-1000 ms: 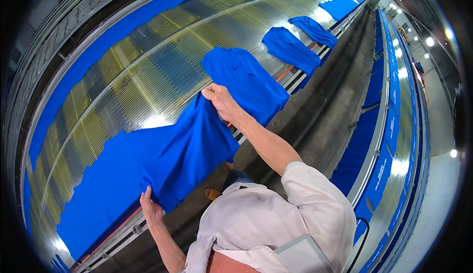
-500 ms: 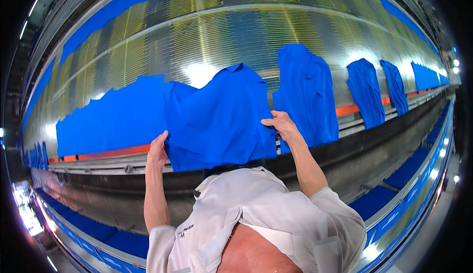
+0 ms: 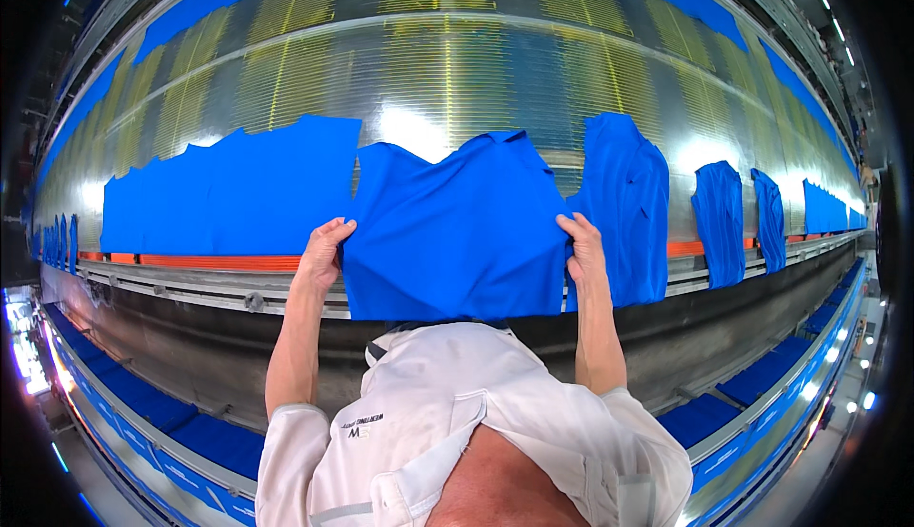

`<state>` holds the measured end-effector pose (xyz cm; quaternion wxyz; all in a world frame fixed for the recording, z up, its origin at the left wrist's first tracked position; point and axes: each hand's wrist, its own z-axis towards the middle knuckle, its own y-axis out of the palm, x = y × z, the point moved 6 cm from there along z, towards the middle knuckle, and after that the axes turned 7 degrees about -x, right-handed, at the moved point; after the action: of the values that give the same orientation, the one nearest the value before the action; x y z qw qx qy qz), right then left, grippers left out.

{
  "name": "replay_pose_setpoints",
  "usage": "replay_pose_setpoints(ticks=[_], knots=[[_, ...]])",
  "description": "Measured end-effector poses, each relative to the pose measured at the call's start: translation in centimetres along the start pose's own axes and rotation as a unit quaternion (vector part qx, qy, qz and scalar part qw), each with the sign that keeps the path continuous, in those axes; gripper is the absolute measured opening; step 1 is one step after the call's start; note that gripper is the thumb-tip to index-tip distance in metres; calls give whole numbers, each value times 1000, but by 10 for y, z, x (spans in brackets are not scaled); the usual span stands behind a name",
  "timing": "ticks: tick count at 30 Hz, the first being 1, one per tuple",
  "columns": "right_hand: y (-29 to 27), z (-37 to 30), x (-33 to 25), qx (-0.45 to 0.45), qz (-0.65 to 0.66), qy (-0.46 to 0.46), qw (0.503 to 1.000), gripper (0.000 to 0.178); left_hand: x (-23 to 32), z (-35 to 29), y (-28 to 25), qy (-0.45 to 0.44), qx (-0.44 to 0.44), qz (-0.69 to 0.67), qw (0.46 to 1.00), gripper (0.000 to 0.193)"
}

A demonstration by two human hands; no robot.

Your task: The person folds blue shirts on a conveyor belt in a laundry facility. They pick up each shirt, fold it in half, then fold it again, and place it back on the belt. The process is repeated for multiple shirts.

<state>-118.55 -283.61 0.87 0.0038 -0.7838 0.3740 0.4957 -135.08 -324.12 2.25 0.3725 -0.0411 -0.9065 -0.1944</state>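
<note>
We pinch left edge of blue fabric panel with left hand, thumb against fingers; right hand pinches right edge, fingers closed. Panel spread between hands, creased, across near edge of long table. Flat blue panels at left; rumpled blue piece right.

Long glossy table, dark floor, lamps

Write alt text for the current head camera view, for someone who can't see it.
A person's left hand and right hand hold a blue fabric panel by its sides at the near edge of a long, yellow-striped table. Smooth blue fabric lies to the left, rumpled blue pieces to the right.
</note>
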Motion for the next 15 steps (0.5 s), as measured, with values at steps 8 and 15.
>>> replay_pose_setpoints(ticks=[8, 15], knots=[[20, -41, -44, 49, 40, -121, 991, 7, 16, -26, -18, 148, 67, -26, 986, 14], [26, 11, -71, 41, 22, -165, 985, 10, 68, -4, -12, 213, 59, -13, 975, 15]])
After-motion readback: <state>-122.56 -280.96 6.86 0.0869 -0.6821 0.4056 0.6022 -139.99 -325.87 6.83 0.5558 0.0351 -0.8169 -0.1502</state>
